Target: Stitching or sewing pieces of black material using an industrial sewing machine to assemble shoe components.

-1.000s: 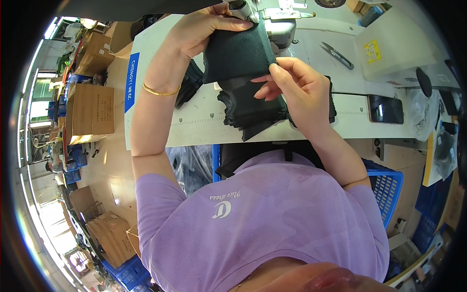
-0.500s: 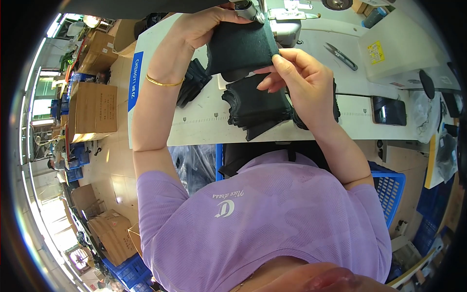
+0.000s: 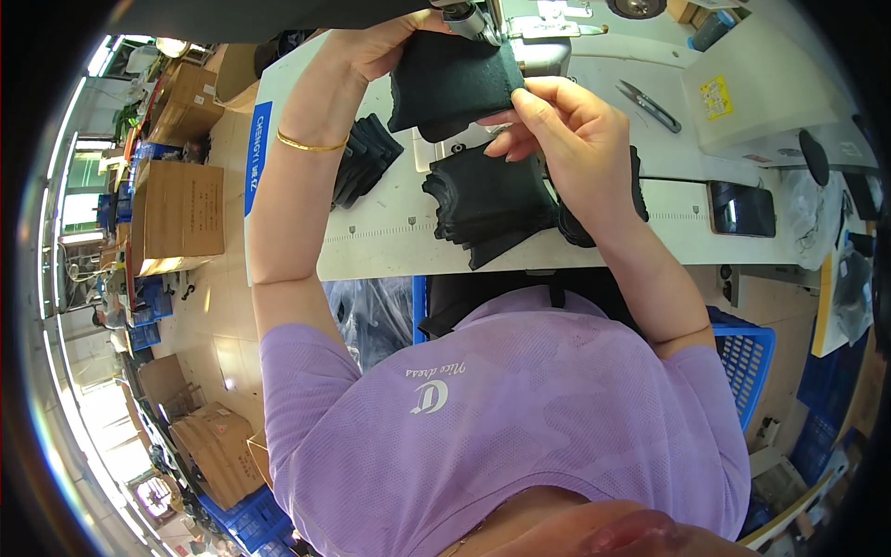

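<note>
A black fabric piece (image 3: pixel 453 84) lies at the sewing machine's needle area (image 3: pixel 478 23), its upper right corner close beneath the metal parts. My left hand (image 3: pixel 397 42) is at the piece's upper left edge, with most of its fingers hidden behind the machine and the cloth. Thumb and fingers of my right hand (image 3: pixel 577 130) pinch the right edge near the lower corner. Just below it, a stack of black fabric pieces (image 3: pixel 492 197) rests on the table, and another black bundle (image 3: pixel 603 209) is partly covered by my right wrist.
More black pieces (image 3: pixel 365 165) lie left on the white table (image 3: pixel 371 251). Thread snips (image 3: pixel 652 107), a phone (image 3: pixel 742 209) and a translucent bin (image 3: pixel 761 102) are to the right. Blue baskets (image 3: pixel 745 362) stand below the table, and cardboard boxes (image 3: pixel 181 209) on the left.
The fabric piece has shifted slightly left, and both hands have moved a little left with it. The stacks on the table stay put.
</note>
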Available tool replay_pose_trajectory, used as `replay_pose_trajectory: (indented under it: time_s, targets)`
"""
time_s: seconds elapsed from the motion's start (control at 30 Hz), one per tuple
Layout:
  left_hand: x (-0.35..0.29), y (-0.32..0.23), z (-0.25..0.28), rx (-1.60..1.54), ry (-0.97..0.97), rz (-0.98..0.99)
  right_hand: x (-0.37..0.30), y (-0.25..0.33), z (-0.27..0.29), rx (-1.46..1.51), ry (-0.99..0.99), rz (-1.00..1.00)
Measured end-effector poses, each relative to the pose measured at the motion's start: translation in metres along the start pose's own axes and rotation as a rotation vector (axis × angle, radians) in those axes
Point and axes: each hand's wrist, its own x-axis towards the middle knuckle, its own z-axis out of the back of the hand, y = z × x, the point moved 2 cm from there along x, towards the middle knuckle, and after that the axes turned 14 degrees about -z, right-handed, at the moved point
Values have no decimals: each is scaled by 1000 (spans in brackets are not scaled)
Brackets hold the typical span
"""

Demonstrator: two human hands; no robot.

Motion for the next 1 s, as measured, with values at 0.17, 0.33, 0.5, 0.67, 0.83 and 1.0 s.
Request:
replay_pose_trajectory:
  time_s: [0.17,0.33,0.5,0.67,0.83,1.0]
  targets:
    - [4,11,10,200,-59,-141,6,-1,-1,14,9,5]
    - [1,14,19,405,-120,-280,10,-1,-4,41,-6,17]
    - [-37,-23,-13,615,-171,-430,12,-1,-2,31,-23,21]
    - [-80,-40,-37,681,-24,-698,11,-3,-1,30,-29,-13]
    - [-79,-41,-37,710,17,-760,2,-4,2,-66,-44,45]
    - [-82,-39,-40,531,-50,-580,1,-3,6,-114,-43,56]
